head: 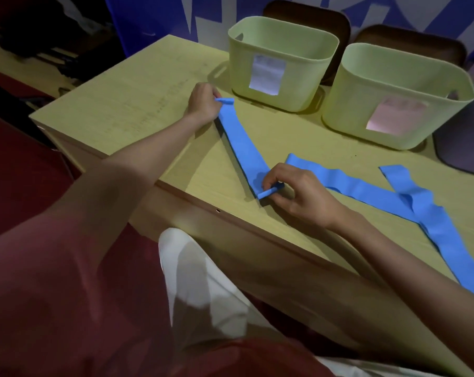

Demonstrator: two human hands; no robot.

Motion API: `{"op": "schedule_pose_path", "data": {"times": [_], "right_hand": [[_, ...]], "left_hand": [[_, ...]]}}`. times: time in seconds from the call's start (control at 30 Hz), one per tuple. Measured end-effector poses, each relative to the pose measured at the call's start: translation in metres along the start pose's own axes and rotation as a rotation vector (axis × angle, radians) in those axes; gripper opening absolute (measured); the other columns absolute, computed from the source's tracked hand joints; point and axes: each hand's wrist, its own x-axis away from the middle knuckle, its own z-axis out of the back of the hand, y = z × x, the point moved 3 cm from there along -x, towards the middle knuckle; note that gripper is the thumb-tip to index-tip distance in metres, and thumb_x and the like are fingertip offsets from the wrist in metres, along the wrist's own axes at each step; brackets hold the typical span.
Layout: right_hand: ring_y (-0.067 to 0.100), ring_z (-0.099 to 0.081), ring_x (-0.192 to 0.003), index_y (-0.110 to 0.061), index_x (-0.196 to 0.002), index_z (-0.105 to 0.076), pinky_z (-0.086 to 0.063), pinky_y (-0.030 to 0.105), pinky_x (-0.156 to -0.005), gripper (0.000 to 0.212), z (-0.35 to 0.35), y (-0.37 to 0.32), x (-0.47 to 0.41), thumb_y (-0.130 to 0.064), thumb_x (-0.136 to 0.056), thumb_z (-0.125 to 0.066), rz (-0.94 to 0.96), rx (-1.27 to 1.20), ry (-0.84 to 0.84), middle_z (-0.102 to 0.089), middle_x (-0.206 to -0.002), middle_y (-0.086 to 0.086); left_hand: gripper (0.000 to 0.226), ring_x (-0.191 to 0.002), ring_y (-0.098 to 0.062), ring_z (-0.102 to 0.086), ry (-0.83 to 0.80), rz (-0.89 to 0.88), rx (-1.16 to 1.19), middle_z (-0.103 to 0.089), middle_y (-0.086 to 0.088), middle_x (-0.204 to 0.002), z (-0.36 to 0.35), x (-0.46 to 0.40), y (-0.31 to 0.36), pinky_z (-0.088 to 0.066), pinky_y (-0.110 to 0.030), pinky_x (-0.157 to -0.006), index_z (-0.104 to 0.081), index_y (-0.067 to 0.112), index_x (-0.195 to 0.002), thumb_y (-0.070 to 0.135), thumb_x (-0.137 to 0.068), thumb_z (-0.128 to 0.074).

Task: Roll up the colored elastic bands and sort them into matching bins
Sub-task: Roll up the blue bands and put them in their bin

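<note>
Right hand [290, 190] pinches the near end of the blue band [242, 148], where a small roll is started. The band lies flat on the table [138, 104], running away toward the left bin [279, 63]. Left hand [203, 103] pinches its far end, just in front of that bin. Two more blue bands [366, 190] lie crossed, right of the held one. Judged thin, soft and stretchy; it is likely to spring open, so grip is best kept on the rolled end.
</note>
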Motion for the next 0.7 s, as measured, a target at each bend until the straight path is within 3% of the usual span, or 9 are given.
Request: {"op": "schedule_pose_path", "data": {"times": [0.13,0.23,0.33,0.4,0.47,0.53,0.7], "right_hand": [[0.010,-0.052,-0.080,-0.008,-0.089,-0.065,-0.043,0.020,-0.073,0.012,-0.007,-0.001,-0.003,0.001,-0.082,-0.068,-0.048,-0.026,0.207,-0.056,-0.090,-0.001],[0.014,-0.054,-0.080,-0.010,-0.088,-0.066,-0.045,0.025,-0.073,0.009,-0.022,0.002,-0.001,-0.005,-0.082,-0.071,-0.115,-0.074,0.142,-0.057,-0.088,-0.001],[0.014,-0.057,-0.086,-0.013,-0.096,-0.067,-0.048,0.029,-0.078,0.013,-0.029,0.003,0.009,-0.009,-0.084,-0.069,-0.115,-0.111,0.060,-0.061,-0.092,-0.003],[0.014,-0.060,-0.091,-0.013,-0.105,-0.066,-0.049,0.030,-0.082,0.021,-0.029,0.004,0.017,-0.009,-0.085,-0.069,-0.111,-0.129,0.075,-0.063,-0.095,-0.002],[0.015,-0.063,-0.094,-0.011,-0.110,-0.063,-0.051,0.035,-0.086,0.026,-0.027,0.005,0.022,-0.008,-0.085,-0.069,-0.116,-0.138,0.096,-0.066,-0.098,-0.001],[0.016,-0.064,-0.094,-0.011,-0.108,-0.064,-0.051,0.038,-0.087,0.023,-0.026,0.005,0.025,-0.008,-0.085,-0.069,-0.111,-0.135,0.117,-0.067,-0.100,0.000],[0.013,-0.061,-0.086,-0.010,-0.098,-0.069,-0.049,0.030,-0.078,0.014,-0.026,0.006,0.022,-0.007,-0.085,-0.071,-0.079,-0.118,0.122,-0.067,-0.095,-0.001]], "left_hand": [[0.019,-0.102,-0.026,-0.061,0.004,-0.037,-0.012,-0.066,-0.014,-0.107,-0.010,-0.011,0.009,-0.048,-0.031,-0.080,-0.070,0.005,-0.096,0.002,-0.082,-0.058],[0.027,-0.111,-0.026,-0.056,-0.095,-0.035,-0.063,-0.060,-0.015,-0.117,-0.024,-0.008,-0.002,-0.045,-0.028,-0.089,-0.064,0.006,-0.108,0.005,-0.081,-0.059],[0.037,-0.117,-0.028,-0.049,-0.041,-0.032,-0.081,-0.045,-0.016,-0.129,-0.020,0.014,0.000,-0.041,-0.030,-0.096,-0.055,0.008,-0.120,0.009,-0.083,-0.058],[0.033,-0.111,-0.025,-0.053,0.011,-0.134,0.032,-0.050,-0.013,-0.123,-0.006,0.047,0.014,-0.041,-0.022,-0.092,-0.060,0.010,-0.115,0.010,-0.082,-0.060],[0.018,-0.094,-0.017,-0.062,-0.028,-0.273,0.209,-0.064,-0.005,-0.105,0.009,0.096,0.028,-0.044,-0.014,-0.078,-0.067,0.013,-0.098,0.009,-0.080,-0.064],[0.008,-0.083,-0.010,-0.063,-0.115,-0.368,0.311,-0.069,0.002,-0.089,0.019,0.150,0.035,-0.047,-0.019,-0.075,-0.070,0.014,-0.086,0.008,-0.082,-0.066],[0.007,-0.081,-0.014,-0.062,-0.223,-0.512,0.310,-0.067,0.001,-0.084,0.021,0.226,0.028,-0.051,-0.034,-0.076,-0.069,0.007,-0.086,0.014,-0.083,-0.067]]}}
